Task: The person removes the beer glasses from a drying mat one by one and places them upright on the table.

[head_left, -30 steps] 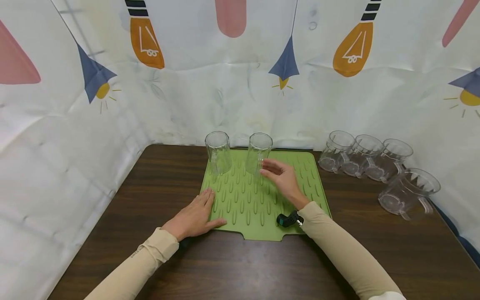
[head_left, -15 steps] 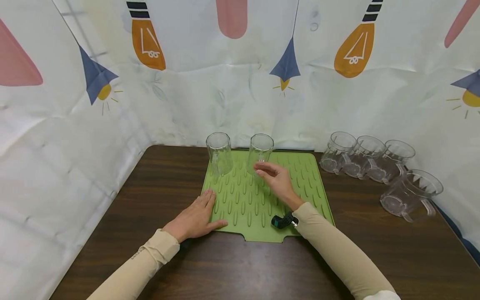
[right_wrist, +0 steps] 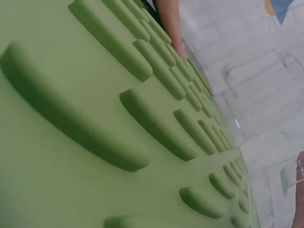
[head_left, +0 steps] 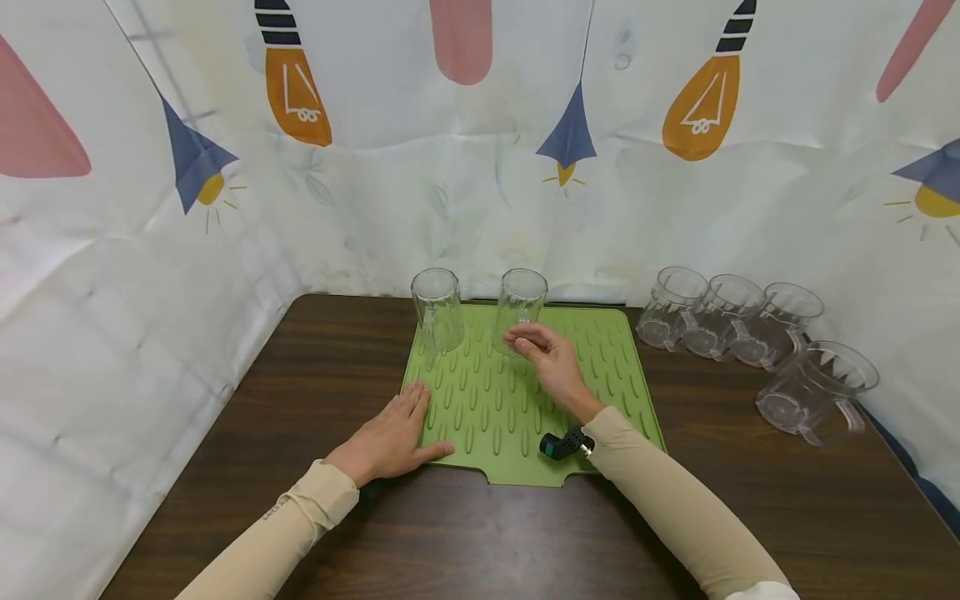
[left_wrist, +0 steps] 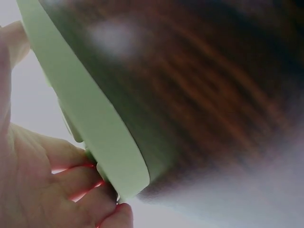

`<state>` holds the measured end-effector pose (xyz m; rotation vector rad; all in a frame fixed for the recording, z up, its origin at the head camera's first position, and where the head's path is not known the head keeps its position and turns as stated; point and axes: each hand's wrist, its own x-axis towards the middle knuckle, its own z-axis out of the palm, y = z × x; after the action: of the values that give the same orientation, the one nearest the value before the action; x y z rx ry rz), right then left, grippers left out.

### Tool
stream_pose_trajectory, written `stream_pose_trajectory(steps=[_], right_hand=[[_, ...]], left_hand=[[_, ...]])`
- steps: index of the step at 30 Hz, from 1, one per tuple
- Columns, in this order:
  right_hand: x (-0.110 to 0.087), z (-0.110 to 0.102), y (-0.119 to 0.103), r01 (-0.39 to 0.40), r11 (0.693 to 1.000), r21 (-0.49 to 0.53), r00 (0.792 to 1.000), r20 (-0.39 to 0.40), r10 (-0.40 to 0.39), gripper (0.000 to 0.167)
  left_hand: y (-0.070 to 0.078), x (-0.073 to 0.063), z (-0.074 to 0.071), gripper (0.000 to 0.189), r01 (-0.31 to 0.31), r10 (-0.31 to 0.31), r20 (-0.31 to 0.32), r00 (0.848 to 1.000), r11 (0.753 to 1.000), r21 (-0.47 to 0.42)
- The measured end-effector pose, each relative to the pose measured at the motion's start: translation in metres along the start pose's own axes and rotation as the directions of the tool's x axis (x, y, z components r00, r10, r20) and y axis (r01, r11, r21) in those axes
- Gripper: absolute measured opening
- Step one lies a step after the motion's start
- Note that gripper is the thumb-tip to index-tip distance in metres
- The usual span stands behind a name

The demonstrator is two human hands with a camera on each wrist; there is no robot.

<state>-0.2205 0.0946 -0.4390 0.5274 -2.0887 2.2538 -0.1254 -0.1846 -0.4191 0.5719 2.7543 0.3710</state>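
Note:
A green ridged drying mat (head_left: pixel 517 450) lies on the dark wooden table. Near its back edge two clear glass mugs stand upright and apart. The left mug (head_left: pixel 438 312) has its handle turned toward the front. My right hand (head_left: pixel 553 367) pinches the front of the right mug (head_left: pixel 523 292), its curled fingers and thumb at the handle, which they partly cover. Flat on the mat's left edge rests my left hand (head_left: pixel 390 433), fingers straight and thumb spread along the front. In the left wrist view the left fingers (left_wrist: pixel 78 180) lie over the mat's edge (left_wrist: pixel 95 114).
Three more glass mugs (head_left: pixel 677 304) stand in a slanting row right of the mat. A wider clear pitcher (head_left: pixel 813 387) with a handle stands nearer the front right. A printed white curtain (head_left: pixel 375 200) hangs behind and left of the table (head_left: pixel 322 350).
My right hand has shifted left across the front of the right mug, now overlapping its handle. The left hand stays put on the mat.

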Motion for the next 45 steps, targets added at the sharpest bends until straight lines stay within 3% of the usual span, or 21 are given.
stream_pose_trajectory(steps=[23,45], right_hand=[[-0.015,-0.015,-0.02,0.049,0.999,-0.006,0.998,0.046,-0.048,0.025],[-0.033,-0.038,-0.042,0.129,0.984,-0.122,0.988,0.105,-0.116,0.025]], left_hand=[[-0.003,0.0,0.002,0.101,0.001,-0.001,0.004,1.0,1.0,0.001],[-0.001,0.003,-0.009,0.102,-0.016,0.017,0.033,0.999,1.0,-0.004]])
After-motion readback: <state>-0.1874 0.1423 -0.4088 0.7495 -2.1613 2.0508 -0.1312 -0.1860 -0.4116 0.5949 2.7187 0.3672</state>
